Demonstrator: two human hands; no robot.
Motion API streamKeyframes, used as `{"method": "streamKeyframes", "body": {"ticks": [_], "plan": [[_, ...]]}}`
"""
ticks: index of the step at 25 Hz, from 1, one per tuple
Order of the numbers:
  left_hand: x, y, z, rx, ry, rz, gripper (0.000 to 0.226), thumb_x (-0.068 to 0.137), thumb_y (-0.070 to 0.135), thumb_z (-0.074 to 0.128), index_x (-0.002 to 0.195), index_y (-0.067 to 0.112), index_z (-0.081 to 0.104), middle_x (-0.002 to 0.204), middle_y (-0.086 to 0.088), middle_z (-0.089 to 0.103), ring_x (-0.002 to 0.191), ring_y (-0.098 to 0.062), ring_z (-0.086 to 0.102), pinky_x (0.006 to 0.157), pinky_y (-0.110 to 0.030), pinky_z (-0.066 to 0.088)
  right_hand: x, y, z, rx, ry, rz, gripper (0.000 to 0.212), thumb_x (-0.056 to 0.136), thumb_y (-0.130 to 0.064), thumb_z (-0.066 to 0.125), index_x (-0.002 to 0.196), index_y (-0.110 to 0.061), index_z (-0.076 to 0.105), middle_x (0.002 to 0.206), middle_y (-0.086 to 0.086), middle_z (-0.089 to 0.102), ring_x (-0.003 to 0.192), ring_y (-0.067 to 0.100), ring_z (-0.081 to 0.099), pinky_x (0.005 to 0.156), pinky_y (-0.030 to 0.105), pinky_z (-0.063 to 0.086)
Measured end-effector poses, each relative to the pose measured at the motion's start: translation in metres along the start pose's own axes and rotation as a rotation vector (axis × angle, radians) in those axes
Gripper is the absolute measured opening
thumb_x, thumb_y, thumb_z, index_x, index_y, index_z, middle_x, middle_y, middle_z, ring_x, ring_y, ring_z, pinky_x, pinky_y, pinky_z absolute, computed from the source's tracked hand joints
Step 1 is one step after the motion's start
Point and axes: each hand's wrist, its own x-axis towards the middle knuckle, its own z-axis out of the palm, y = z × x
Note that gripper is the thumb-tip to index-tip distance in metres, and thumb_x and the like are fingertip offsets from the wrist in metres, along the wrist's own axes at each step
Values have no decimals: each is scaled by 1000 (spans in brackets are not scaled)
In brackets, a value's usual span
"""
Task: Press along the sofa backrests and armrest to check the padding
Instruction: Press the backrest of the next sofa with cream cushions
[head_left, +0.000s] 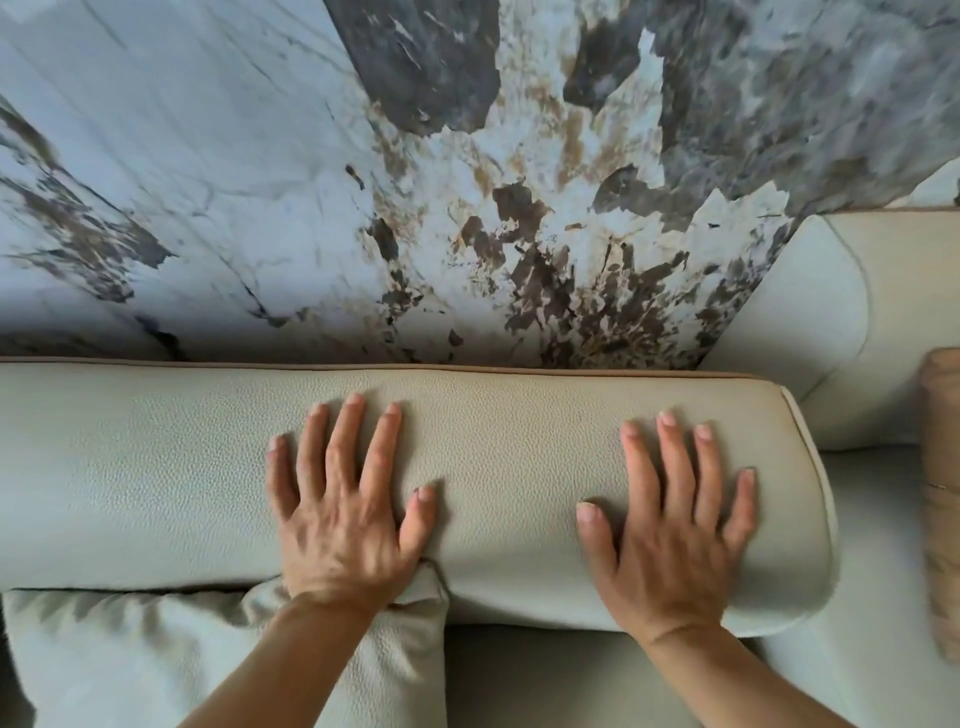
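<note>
Both hands lie flat, palms down, on top of a pale grey-beige leather backrest (156, 467) that runs L to R across the middle of the view. The left hand (343, 514) sits near the centre of the roll w/ fingers spread and straight, thumb splayed out to the right; its wrist crosses the backrest's front edge. The right hand (670, 540) rests near the backrest's right end, also spread wide, fingers pointing toward the wall, thumb out to the left. The two hands are apart, not touching each other. Neither grips or pinches anything; both are open and laid on the leather, whose surface dips slightly around the left palm.

The backrest has a pebbled grain and tan piping along its rear edge and rounded right end. Just beside that end, at the right, a second backrest (831, 322) of the same leather angles away toward the upper right. A matching loose cushion (130, 654) sits below the left forearm, its top corner tucked under the left wrist. Seat cushion (545, 680) shows between the forearms. A tan pillow (943, 493) is cut off at the right edge. Behind the sofa stands a marble-pattern wall (260, 182), white w/ grey and brown veining.
</note>
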Motion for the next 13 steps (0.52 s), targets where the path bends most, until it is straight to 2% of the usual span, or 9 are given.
{"method": "streamKeyframes", "body": {"ticks": [13], "plan": [[44,5,30,27,67,-56,69,89,59,29,143,19,43,146,-15,45,137,-38,35,111,-61,22,60,2,31,13,31,-46,72,90,-62,19,148,-22,30,155,9,32,145,32,19,112,62,12]]}}
